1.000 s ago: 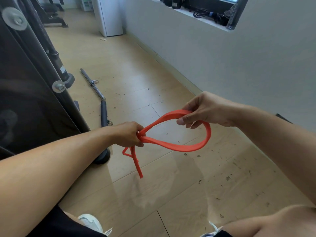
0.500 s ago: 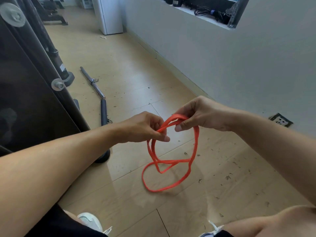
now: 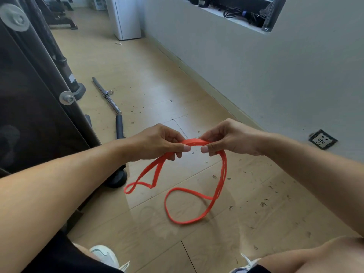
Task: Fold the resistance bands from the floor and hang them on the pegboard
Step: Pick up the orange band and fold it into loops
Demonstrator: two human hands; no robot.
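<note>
Head view showing wooden floor (image 3: 157, 223) under everything, orange resistance band (image 3: 194, 142) now gathered doubled between both hands, unlike half a second ago when dangling as one twisted loop. Hanging down in two loops, lower one touching or nearly touching the floor. Left hand (image 3: 157, 143) pinching the left stretch, right hand (image 3: 226, 139) pinching the right, each grip closed on the band, thumbs nearly meeting. Folding under way, probably; pegboard not showing

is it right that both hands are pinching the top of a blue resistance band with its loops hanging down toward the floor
Not quite: the resistance band is orange, not blue. The head view shows the left hand and right hand pinching its top, loops hanging toward the floor.
</note>
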